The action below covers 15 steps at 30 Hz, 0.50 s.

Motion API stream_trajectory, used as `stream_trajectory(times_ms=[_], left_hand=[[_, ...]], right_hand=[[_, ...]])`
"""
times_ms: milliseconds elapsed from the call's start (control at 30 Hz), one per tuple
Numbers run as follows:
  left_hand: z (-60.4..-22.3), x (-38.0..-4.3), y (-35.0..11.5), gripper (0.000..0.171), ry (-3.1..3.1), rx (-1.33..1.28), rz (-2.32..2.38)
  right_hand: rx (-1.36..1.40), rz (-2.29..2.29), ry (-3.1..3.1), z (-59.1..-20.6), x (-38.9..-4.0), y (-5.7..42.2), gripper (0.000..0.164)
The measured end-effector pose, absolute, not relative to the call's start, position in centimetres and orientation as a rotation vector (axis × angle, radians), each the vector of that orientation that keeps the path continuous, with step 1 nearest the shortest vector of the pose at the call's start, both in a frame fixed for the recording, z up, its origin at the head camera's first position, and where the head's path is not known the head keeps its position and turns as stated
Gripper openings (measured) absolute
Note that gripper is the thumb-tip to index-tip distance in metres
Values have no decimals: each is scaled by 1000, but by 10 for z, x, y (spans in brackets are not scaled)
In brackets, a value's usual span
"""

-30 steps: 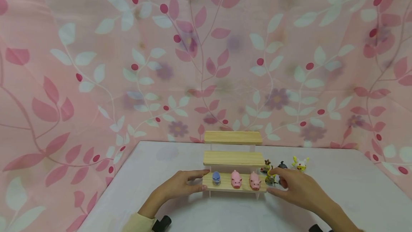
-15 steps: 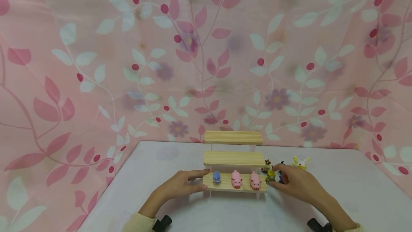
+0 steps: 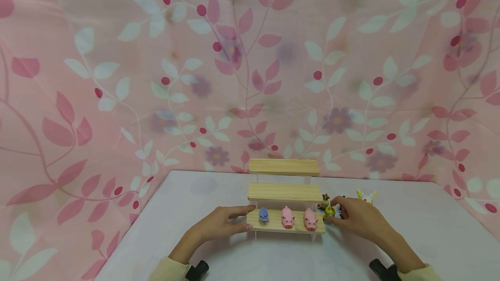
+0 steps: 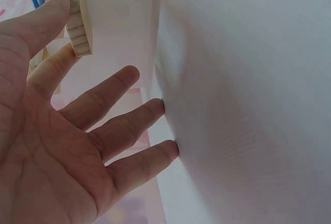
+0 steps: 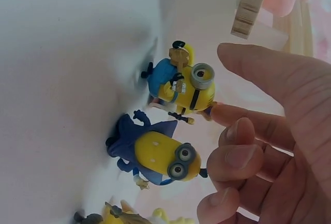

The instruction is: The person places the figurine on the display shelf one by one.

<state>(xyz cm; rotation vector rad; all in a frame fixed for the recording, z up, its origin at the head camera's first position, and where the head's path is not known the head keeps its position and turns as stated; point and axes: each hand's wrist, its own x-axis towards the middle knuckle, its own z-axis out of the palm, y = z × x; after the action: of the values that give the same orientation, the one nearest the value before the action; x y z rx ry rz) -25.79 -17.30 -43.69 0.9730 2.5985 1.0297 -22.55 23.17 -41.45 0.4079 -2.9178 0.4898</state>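
My left hand (image 3: 218, 224) grips the left end of the lowest board of a three-tier wooden display stand (image 3: 275, 222), thumb on one side and index finger on the other. Its other fingers spread toward the white tabletop. My right hand (image 3: 363, 218) is just past the stand's right end, around a one-eyed minion figurine (image 5: 199, 87) in blue overalls. The right index fingertip is right at the back of its head; the thumb is apart from it. Beside it stands a two-eyed minion figurine (image 5: 168, 154) in a dark blue cape, mostly hidden by the hand in the head view.
On the lowest board stand a small blue figurine (image 3: 263, 215) and two pink pigs, one in the middle (image 3: 287, 218) and one at the right (image 3: 310, 220). A brown-topped figurine (image 3: 325, 198) and a white-and-yellow figurine (image 3: 366, 196) stand behind my right hand. Floral cloth (image 3: 250, 77) hangs behind.
My right hand has shifted slightly back, its thumb and index finger rising toward the one-eyed minion figurine, while the forearm swung left. The left hand keeps its grip on the stand.
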Motion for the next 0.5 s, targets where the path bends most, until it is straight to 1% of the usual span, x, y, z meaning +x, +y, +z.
stream_trajectory(times_ms=[500], left_hand=[[-438,-259,-174,59,2597,957,1033]], right_hand=[[374,387,-2970,-420,-232,228,43]])
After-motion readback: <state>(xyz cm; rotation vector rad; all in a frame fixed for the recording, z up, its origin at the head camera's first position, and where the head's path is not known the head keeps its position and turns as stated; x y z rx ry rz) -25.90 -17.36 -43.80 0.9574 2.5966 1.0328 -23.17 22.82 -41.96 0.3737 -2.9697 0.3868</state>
